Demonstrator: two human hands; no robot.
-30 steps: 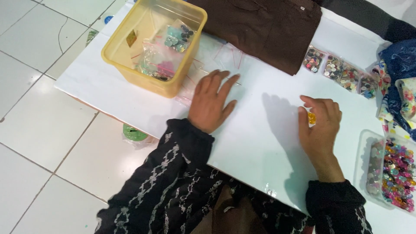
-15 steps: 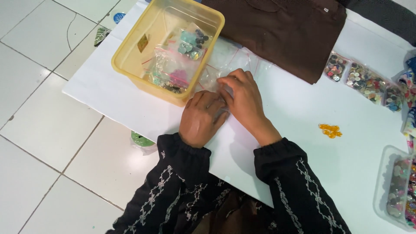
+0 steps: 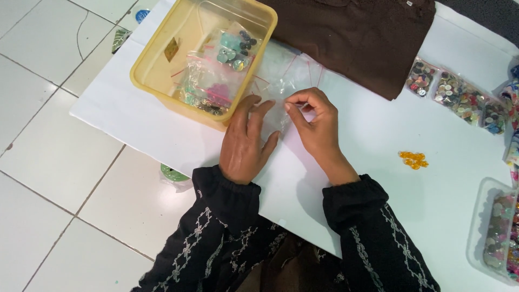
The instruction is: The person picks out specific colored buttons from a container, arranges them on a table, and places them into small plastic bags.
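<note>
Since half a second ago the right hand [image 3: 319,127] has been lifted, pinching a clear bag [image 3: 284,81] at its 11 o'clock, pinned under the flat, open left hand [image 3: 246,141]; orange beads [image 3: 413,159] at 3 o'clock remain unbagged, tub [image 3: 157,81] beyond.

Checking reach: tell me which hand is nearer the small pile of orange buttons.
Right. The right hand lies left of the small pile of orange buttons; the left hand is farther left.

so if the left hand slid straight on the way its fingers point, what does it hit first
Probably the clear bags lying just past the fingertips of the left hand, then the brown cloth. The yellow tub sits just left of that line, so it might graze its corner.
</note>
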